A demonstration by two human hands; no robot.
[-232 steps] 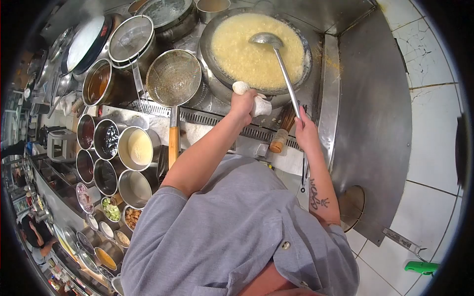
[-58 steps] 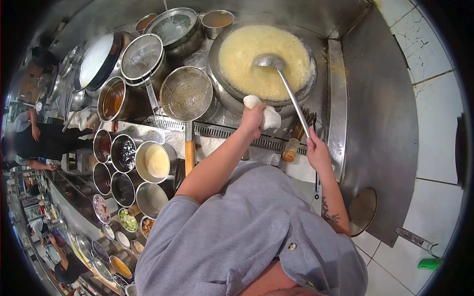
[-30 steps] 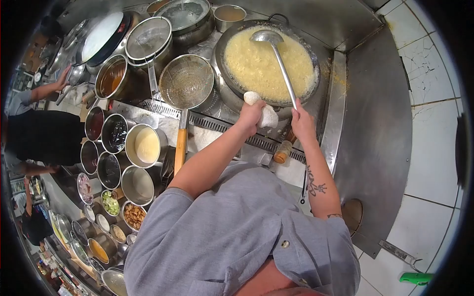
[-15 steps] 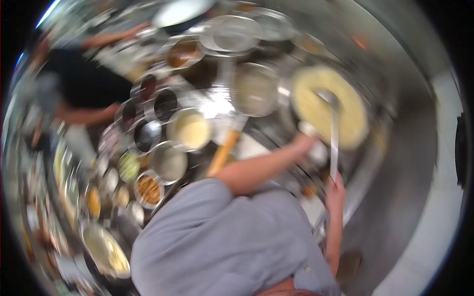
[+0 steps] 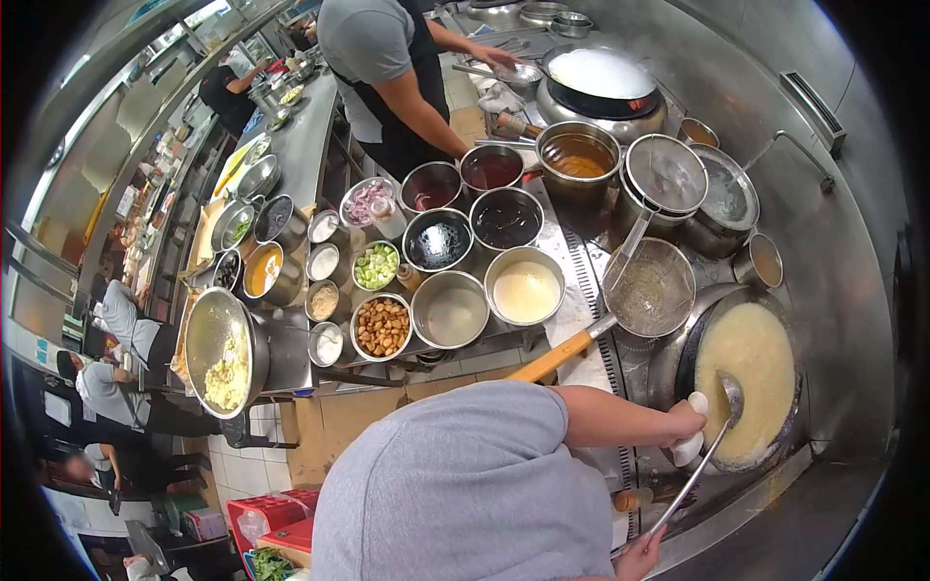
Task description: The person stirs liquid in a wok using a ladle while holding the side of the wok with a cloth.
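The left hand (image 5: 686,420) is closed around a folded white cloth (image 5: 689,449), held at the near rim of the wok (image 5: 798,412), with part of the cloth poking up above the fist. The right hand (image 5: 637,558), low in the view and partly cut off by its edge, is wrapped around the handle of a long metal ladle (image 5: 733,399). The ladle slants up into the wok, its bowl resting in the pale yellow, grainy mixture (image 5: 751,358) that fills much of the pan. Beside the wok sits a round strainer (image 5: 651,289) with a wooden handle, and a brush (image 5: 632,500) lies just below the left forearm. Further over stand steel pots: one of cream-coloured liquid (image 5: 526,289), one of cloudy liquid (image 5: 450,312), two of dark liquid, two of reddish sauce and one of amber liquid (image 5: 580,155). Next to them are containers of browned cubes (image 5: 381,327), chopped greens (image 5: 376,265) and sliced purple onion (image 5: 366,201). Across the pots, a co-worker's open hand (image 5: 495,58) reaches out near a perforated skimmer (image 5: 521,75).
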